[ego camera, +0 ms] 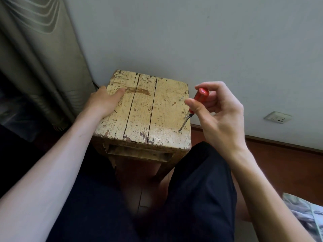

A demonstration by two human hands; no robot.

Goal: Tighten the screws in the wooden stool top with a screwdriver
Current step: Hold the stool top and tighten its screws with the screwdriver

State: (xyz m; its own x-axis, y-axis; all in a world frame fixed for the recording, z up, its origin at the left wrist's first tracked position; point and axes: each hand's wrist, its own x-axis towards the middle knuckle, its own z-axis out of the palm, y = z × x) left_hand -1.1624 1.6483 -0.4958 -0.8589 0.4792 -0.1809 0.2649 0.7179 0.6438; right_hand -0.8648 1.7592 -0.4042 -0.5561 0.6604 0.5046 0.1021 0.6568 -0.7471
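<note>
Cream paint, worn and flaking, covers the wooden stool top (139,110), which sits between the person's two hands and is split by two long dark cracks running away from them. The left hand (103,100) holds the stool top at its far left edge. The thumb lies flat on the painted surface and the fingers drop over the side, out of sight.

The right hand (222,116) is raised just off the stool's right edge and grips a screwdriver (198,98) by its red handle, with the thumb and curled fingers closed around it. The metal shaft slants down and leftward from that hand, and its tip meets the wood near the right edge, below the thumb. A screw (181,98) stands proud of the surface just left of the right thumb, a little beyond the tip.

Dark trousers (201,189) fill the space beneath both forearms. A grey curtain (43,58) hangs beyond the left hand. A white wall socket (277,117) sits low on the wall to the right of the right hand, above the reddish floor (288,168).
</note>
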